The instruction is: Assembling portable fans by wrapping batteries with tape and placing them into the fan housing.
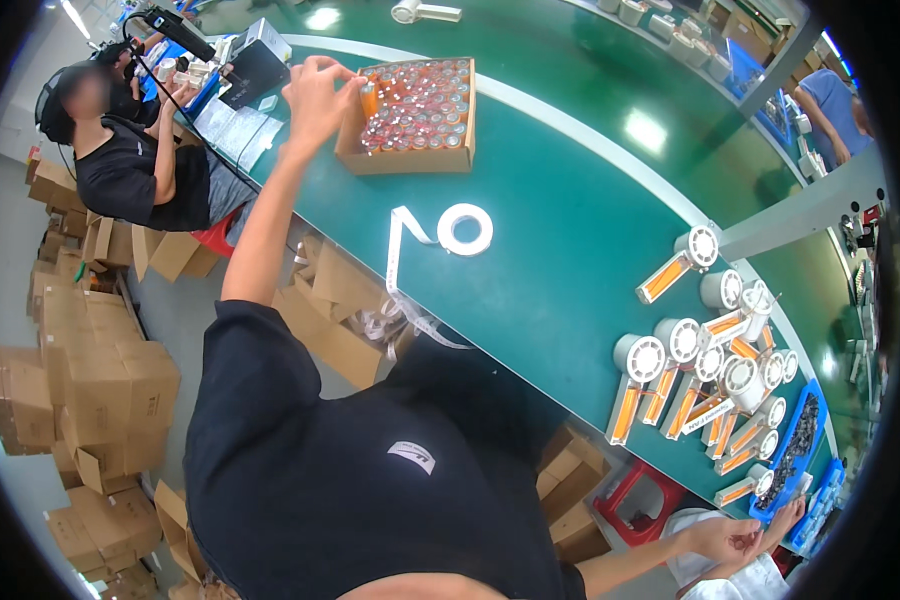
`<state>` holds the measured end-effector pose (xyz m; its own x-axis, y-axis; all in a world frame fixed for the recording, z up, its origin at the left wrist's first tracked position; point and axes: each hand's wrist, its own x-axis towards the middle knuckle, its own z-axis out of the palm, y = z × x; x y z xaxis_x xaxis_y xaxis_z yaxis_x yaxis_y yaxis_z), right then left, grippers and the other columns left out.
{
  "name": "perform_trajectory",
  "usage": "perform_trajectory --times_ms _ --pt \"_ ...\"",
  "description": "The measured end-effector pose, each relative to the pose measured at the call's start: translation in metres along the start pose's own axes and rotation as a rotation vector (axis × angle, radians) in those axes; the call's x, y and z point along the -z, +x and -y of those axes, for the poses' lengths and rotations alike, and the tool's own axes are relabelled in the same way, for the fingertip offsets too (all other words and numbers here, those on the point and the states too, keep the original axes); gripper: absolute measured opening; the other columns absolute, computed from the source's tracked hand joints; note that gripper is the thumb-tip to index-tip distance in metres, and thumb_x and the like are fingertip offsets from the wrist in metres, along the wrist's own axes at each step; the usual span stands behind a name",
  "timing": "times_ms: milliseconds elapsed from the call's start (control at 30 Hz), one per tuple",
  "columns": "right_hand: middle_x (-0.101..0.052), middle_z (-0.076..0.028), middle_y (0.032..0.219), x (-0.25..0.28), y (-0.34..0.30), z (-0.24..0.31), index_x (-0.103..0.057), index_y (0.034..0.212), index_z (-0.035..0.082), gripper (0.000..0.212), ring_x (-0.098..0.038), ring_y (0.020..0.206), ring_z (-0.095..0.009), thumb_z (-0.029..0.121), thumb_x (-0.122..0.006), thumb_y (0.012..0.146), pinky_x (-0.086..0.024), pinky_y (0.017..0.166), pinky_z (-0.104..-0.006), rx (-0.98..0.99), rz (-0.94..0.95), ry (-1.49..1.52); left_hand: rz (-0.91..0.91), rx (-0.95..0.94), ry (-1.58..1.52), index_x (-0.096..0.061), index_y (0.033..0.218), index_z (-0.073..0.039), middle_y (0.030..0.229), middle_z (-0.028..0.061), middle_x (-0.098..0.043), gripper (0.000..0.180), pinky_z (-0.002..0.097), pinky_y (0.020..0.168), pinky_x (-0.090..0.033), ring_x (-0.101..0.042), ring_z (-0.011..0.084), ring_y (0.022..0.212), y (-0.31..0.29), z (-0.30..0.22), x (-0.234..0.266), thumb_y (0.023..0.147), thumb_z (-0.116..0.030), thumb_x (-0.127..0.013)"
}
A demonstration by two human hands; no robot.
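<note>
At the upper left of the table, my left hand [320,98] reaches to a cardboard box [405,162]. Its thumb and fingers pinch an orange cylindrical battery [369,100] at the box's left side. Rows of orange batteries [425,110] with shiny ends fill the box. Far to the lower right, my right hand [722,539] is cupped beyond the table's edge, with something small and reddish in it that I cannot make out. Close beside it is another person's hand [785,522]. Several white handheld fans [625,390] with orange in their handles lie nearest to this hand.
A roll of white tape [465,230] lies mid-table, its loose strip hanging over the near edge. Blue trays [810,425] of small dark parts stand at the right. A co-worker [120,165] sits at the left. Cardboard boxes [110,380] and a red stool [642,505] are below.
</note>
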<state>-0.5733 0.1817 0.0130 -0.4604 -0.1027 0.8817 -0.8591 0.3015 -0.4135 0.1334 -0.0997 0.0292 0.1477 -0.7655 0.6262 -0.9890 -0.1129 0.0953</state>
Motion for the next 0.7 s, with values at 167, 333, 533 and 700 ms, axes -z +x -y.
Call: perform_trajectory --times_ms 167,333,533,700 --pt "-0.056 -0.016 0.091 -0.023 -0.057 0.128 -0.05 0.103 -0.005 0.023 -0.055 0.083 -0.024 0.01 -0.06 0.09 -0.047 0.074 -0.0344 0.04 0.016 0.524 -0.049 -0.202 -0.123 -0.07 0.083 -0.007 0.087 0.0072 -0.066 0.019 0.0347 0.075 -0.045 -0.062 0.0228 0.086 0.01 -0.038 0.059 0.08 -0.025 -0.071" --pt "-0.055 -0.017 0.109 -0.04 -0.103 0.277 -0.043 0.128 -0.003 0.053 -0.055 0.103 -0.027 0.007 -0.067 0.083 -0.044 0.087 -0.035 0.028 0.999 0.988 0.092 -0.368 -0.378 -0.068 0.082 -0.002 0.084 0.0097 -0.066 0.012 0.0324 0.075 -0.048 -0.062 0.0224 0.085 -0.004 -0.101 0.109 0.078 -0.012 -0.073" --pt "-0.059 -0.02 0.108 -0.057 -0.129 0.343 -0.043 0.129 -0.002 0.056 -0.059 0.093 -0.035 0.017 -0.069 0.083 -0.047 0.082 -0.0397 0.327 1.353 1.048 0.364 -0.566 -0.717 -0.066 0.078 -0.004 0.081 0.004 -0.065 0.012 0.0312 0.074 -0.046 -0.06 0.0205 0.083 -0.061 -0.171 0.129 0.073 -0.008 -0.076" --pt "-0.065 -0.018 0.097 -0.061 -0.15 0.31 -0.05 0.119 0.001 0.035 -0.065 0.082 -0.031 0.012 -0.063 0.088 -0.051 0.074 -0.036 0.072 1.564 1.097 0.579 -0.555 -0.836 -0.067 0.094 -0.005 0.085 0.0051 -0.065 0.021 0.0341 0.082 -0.045 -0.059 0.0219 0.086 -0.073 -0.182 0.109 0.075 -0.012 -0.074"
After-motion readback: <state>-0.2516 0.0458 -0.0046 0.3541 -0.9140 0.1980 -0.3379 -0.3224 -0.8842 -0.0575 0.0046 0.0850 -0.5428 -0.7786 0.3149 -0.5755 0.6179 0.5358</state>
